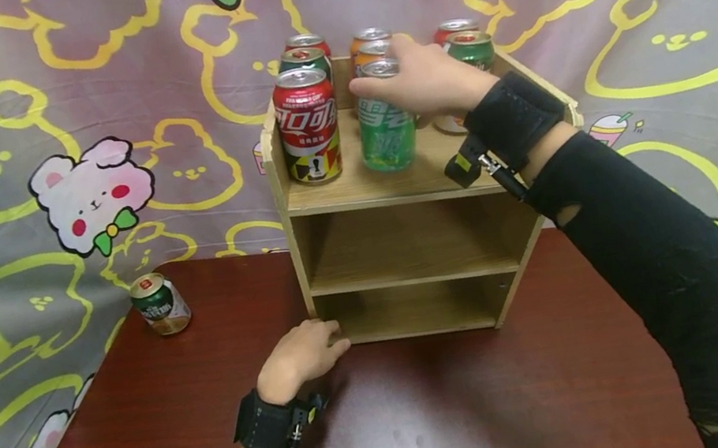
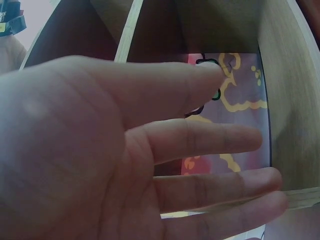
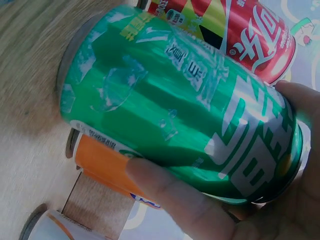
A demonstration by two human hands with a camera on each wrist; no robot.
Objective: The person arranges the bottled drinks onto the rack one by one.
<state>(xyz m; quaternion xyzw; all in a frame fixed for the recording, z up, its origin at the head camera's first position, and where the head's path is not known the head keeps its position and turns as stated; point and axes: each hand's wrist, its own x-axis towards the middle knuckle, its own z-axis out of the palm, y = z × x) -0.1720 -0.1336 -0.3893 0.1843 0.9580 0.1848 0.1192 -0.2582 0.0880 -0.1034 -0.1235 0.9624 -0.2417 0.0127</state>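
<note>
My right hand [image 1: 437, 78] grips a green soda can [image 1: 388, 135] by its upper part, at the front middle of the small wooden shelf's top board. In the right wrist view, thumb and fingers wrap around the green can's upper end. A red cola can [image 1: 309, 125] stands just left of it, and an orange can [image 3: 107, 167] is behind. Down by the lower left corner of the wooden shelf [image 1: 390, 198], my left hand [image 1: 299, 358] is held with its fingers loosely extended, holding nothing. Whether it touches the shelf, I cannot tell.
More cans stand in rows on the top board, including a green can [image 1: 471, 50] at right, partly behind my right hand. A green and white can [image 1: 160, 305] stands alone on the dark red table [image 1: 574, 378], left of the shelf. Patterned cloth [image 1: 176, 168] hangs behind.
</note>
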